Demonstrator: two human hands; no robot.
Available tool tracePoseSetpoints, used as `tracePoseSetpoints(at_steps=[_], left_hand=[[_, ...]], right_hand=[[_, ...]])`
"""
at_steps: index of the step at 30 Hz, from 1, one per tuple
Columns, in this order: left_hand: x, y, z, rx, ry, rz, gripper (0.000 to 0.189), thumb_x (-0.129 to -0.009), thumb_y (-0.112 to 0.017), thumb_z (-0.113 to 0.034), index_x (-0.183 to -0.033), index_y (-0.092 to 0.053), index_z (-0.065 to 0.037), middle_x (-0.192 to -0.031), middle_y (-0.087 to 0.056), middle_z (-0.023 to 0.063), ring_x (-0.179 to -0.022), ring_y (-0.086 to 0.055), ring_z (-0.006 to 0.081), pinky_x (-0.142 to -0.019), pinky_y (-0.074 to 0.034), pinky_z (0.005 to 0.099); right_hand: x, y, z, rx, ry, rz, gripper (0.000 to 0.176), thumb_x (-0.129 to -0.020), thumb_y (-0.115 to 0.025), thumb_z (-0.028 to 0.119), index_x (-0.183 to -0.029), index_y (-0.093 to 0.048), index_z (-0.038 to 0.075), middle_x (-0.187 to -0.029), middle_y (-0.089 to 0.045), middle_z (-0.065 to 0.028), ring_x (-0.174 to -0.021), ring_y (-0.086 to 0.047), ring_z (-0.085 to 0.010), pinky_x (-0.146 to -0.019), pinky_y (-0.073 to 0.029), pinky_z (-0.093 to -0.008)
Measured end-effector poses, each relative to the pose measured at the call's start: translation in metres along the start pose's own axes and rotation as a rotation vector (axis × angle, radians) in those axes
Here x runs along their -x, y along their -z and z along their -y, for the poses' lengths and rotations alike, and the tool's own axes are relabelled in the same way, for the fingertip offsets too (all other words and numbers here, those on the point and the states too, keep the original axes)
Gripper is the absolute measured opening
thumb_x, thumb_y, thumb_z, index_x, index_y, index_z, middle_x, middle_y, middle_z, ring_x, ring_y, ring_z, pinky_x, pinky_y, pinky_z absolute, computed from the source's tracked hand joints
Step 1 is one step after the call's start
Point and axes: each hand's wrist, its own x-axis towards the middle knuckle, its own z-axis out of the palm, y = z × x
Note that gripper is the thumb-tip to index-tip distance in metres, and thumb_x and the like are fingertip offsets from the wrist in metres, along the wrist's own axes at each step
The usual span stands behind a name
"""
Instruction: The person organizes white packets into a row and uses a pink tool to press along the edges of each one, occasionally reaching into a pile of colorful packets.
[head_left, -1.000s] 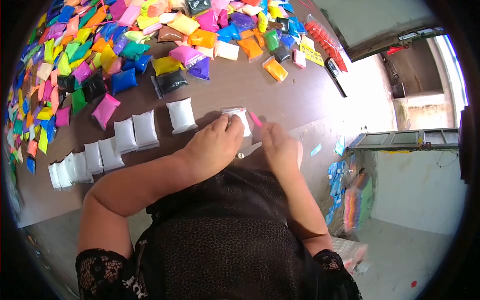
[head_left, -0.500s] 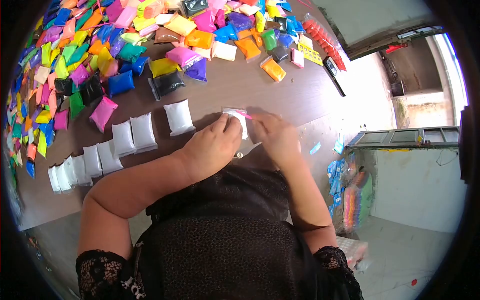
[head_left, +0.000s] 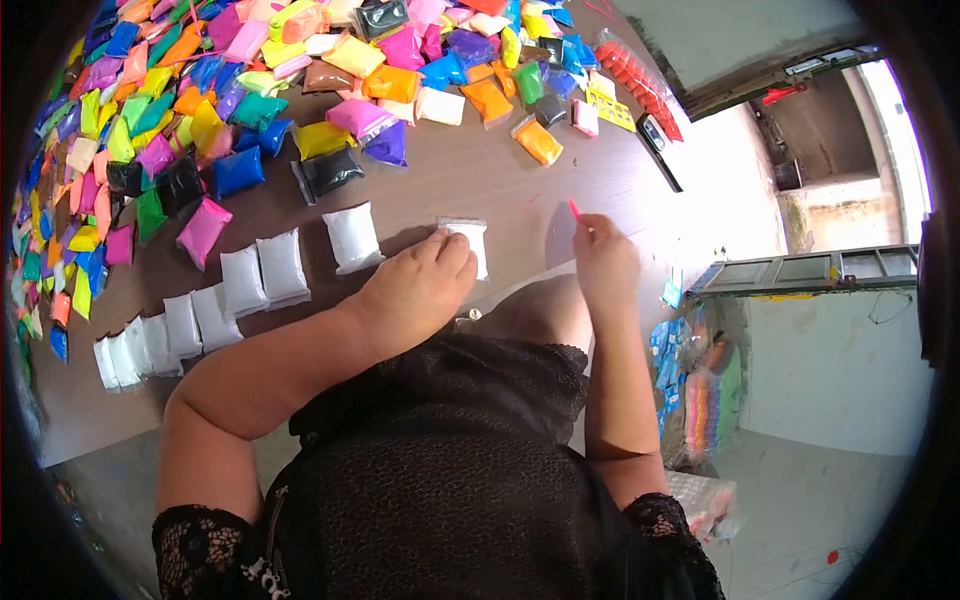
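A small clear bag with white filling (head_left: 478,248) lies near the table's front edge. My left hand (head_left: 424,285) rests over its left side, with the fingers bent together and pressing on it. To the right, raised apart from the bag, my right hand (head_left: 608,265) is closed round a thin pink stick (head_left: 573,208) whose tip points up and left. Left of my hands lies a single white packet (head_left: 352,238). Farther left, more white packets (head_left: 284,268) form a slanting row, some overlapping.
A large heap of coloured packets (head_left: 240,170) covers the table's back and left. An orange packet (head_left: 537,142), a yellow card (head_left: 610,108), a long bag of red pieces (head_left: 640,80) and a dark narrow object (head_left: 658,150) lie at the back right. Blue wrappers (head_left: 668,350) are beyond the right edge.
My right hand has moved right, away from the white bag, carrying the pink stick with it. My left hand stays on the bag.
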Motion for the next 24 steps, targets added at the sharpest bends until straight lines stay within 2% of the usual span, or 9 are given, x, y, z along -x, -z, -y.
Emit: tracePoseSetpoints(at_steps=[7, 9, 12, 13, 14, 17, 19, 22, 24], left_hand=[[0.000, -0.002, 0.003, 0.126, 0.022, -0.001, 0.028, -0.082, -0.065, -0.016, -0.105, -0.055, -0.003, -0.109, -0.057, 0.0125, -0.109, -0.059, 0.0272, -0.088, -0.053, 0.0329], [-0.001, 0.003, 0.004, 0.181, 0.026, -0.006, 0.031, -0.081, -0.067, -0.017, -0.106, -0.055, -0.004, -0.108, -0.055, 0.0114, -0.109, -0.058, 0.0264, -0.088, -0.053, 0.0333], [-0.001, 0.006, 0.005, 0.257, 0.035, 0.025, 0.036, -0.080, -0.071, -0.020, -0.108, -0.055, -0.005, -0.107, -0.053, 0.0099, -0.107, -0.057, 0.0252, -0.087, -0.052, 0.0341], [-0.002, 0.006, 0.007, 0.272, 0.050, 0.052, 0.037, -0.080, -0.073, -0.021, -0.109, -0.055, -0.006, -0.107, -0.052, 0.0093, -0.106, -0.056, 0.0248, -0.087, -0.052, 0.0345], [-0.003, 0.004, 0.008, 0.272, 0.052, 0.040, 0.037, -0.080, -0.073, -0.021, -0.109, -0.055, -0.006, -0.107, -0.052, 0.0093, -0.106, -0.056, 0.0248, -0.087, -0.052, 0.0345], [-0.003, -0.003, 0.006, 0.247, 0.054, 0.028, 0.037, -0.080, -0.072, -0.020, -0.110, -0.055, -0.007, -0.104, -0.051, 0.0083, -0.104, -0.057, 0.0247, -0.086, -0.052, 0.0345], [-0.002, -0.003, 0.007, 0.231, 0.041, 0.009, 0.038, -0.080, -0.072, -0.020, -0.111, -0.055, -0.008, -0.105, -0.051, 0.0085, -0.103, -0.057, 0.0247, -0.086, -0.052, 0.0346], [0.000, 0.000, 0.007, 0.206, 0.034, -0.028, 0.038, -0.080, -0.072, -0.019, -0.112, -0.055, -0.008, -0.106, -0.051, 0.0083, -0.102, -0.058, 0.0244, -0.085, -0.052, 0.0342], [0.000, 0.001, 0.007, 0.198, 0.031, -0.012, 0.038, -0.080, -0.071, -0.019, -0.112, -0.055, -0.008, -0.107, -0.051, 0.0084, -0.101, -0.058, 0.0246, -0.085, -0.052, 0.0343]], right_hand=[[0.011, -0.018, 0.030, -0.139, 0.302, 0.080, 0.020, -0.092, -0.057, 0.025, -0.109, -0.063, 0.016, -0.088, -0.069, -0.0165, -0.081, -0.067, -0.0378, -0.073, -0.053, -0.0491], [-0.012, -0.008, 0.010, -0.035, 0.038, 0.098, 0.022, -0.093, -0.053, 0.028, -0.107, -0.065, 0.015, -0.092, -0.070, -0.0159, -0.086, -0.068, -0.0368, -0.076, -0.053, -0.0483], [-0.056, -0.008, -0.119, 0.201, -0.153, -0.053, 0.031, -0.095, -0.047, 0.027, -0.095, -0.069, 0.005, -0.093, -0.070, -0.0196, -0.091, -0.067, -0.0373, -0.078, -0.052, -0.0473], [-0.060, 0.000, -0.147, 0.306, -0.310, -0.094, 0.030, -0.094, -0.049, 0.026, -0.091, -0.070, 0.004, -0.089, -0.070, -0.0200, -0.087, -0.068, -0.0385, -0.075, -0.052, -0.0470], [-0.055, 0.003, -0.169, 0.308, -0.296, -0.237, 0.029, -0.093, -0.054, 0.028, -0.100, -0.068, 0.003, -0.080, -0.070, -0.0187, -0.075, -0.069, -0.0348, -0.069, -0.052, -0.0436], [-0.059, 0.002, -0.111, -0.339, -0.194, -0.255, 0.034, -0.089, -0.062, 0.026, -0.116, -0.061, 0.006, -0.068, -0.068, -0.0118, -0.061, -0.066, -0.0189, -0.061, -0.050, -0.0345], [-0.066, -0.015, -0.065, -0.539, -0.105, -0.134, 0.031, -0.089, -0.060, 0.020, -0.117, -0.063, 0.008, -0.068, -0.069, -0.0103, -0.060, -0.066, -0.0179, -0.061, -0.050, -0.0332], [-0.083, -0.024, -0.025, -0.608, -0.166, 0.015, 0.033, -0.089, -0.059, 0.023, -0.117, -0.065, 0.008, -0.072, -0.070, -0.0134, -0.068, -0.070, -0.0230, -0.066, -0.052, -0.0356], [-0.096, -0.033, -0.032, -0.244, -0.114, -0.022, 0.029, -0.088, -0.060, 0.021, -0.113, -0.069, 0.009, -0.074, -0.070, -0.0108, -0.062, -0.066, -0.0186, -0.062, -0.051, -0.0332]])
